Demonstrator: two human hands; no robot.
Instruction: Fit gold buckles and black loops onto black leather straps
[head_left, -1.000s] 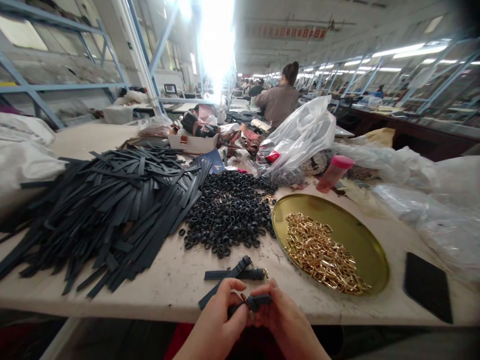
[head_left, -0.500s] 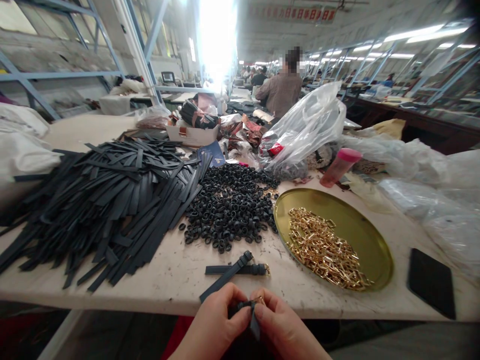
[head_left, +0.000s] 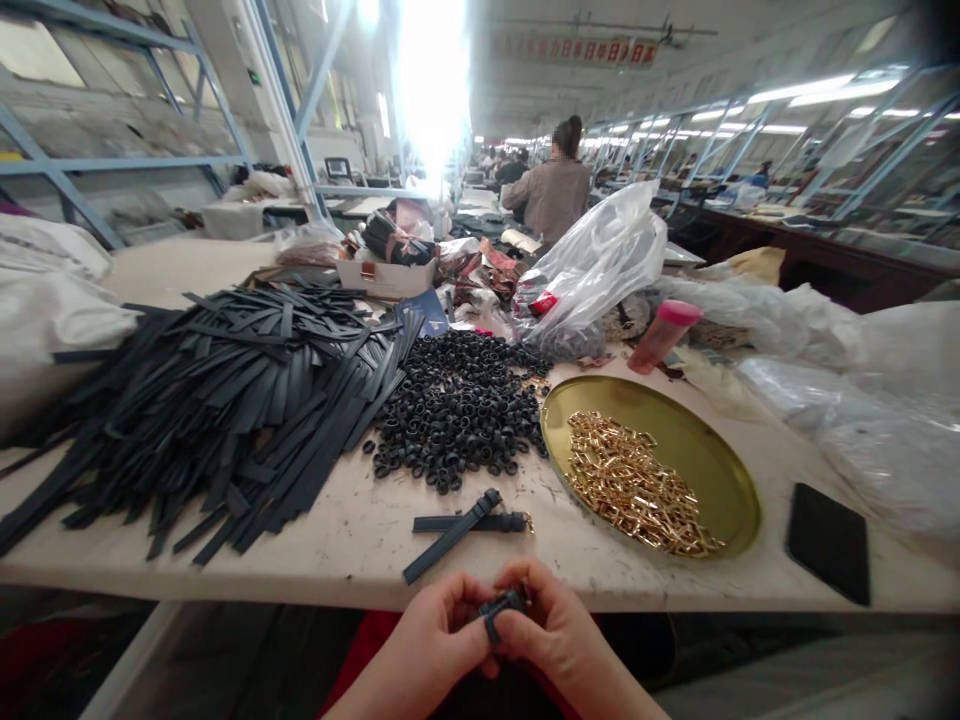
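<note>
Fingers of your left hand and right hand are clamping together on a dark strap, which you are holding at the front edge of the table. Both thumbs are pressing against it, and your fingers are covering so much that only a short, bent stretch is showing; its ends are staying out of sight, and a small golden glint by your right fingertips is proving too tiny to make out. Just beyond your hands, two buckled straps are lying crossed, the slanting one hiding part of the other. Farther back, a heap of black loops is spreading over the tabletop, its lower layers buried, while long dark strips are piling up to its left, many of their ends lost beneath others. On your right, a round golden tray is carrying gold buckles, tangling too densely to be told apart. A clear plastic bag is standing behind, partly blocking a person in brown, whose hands you are not seeing; glare is washing out the background beyond.
</note>
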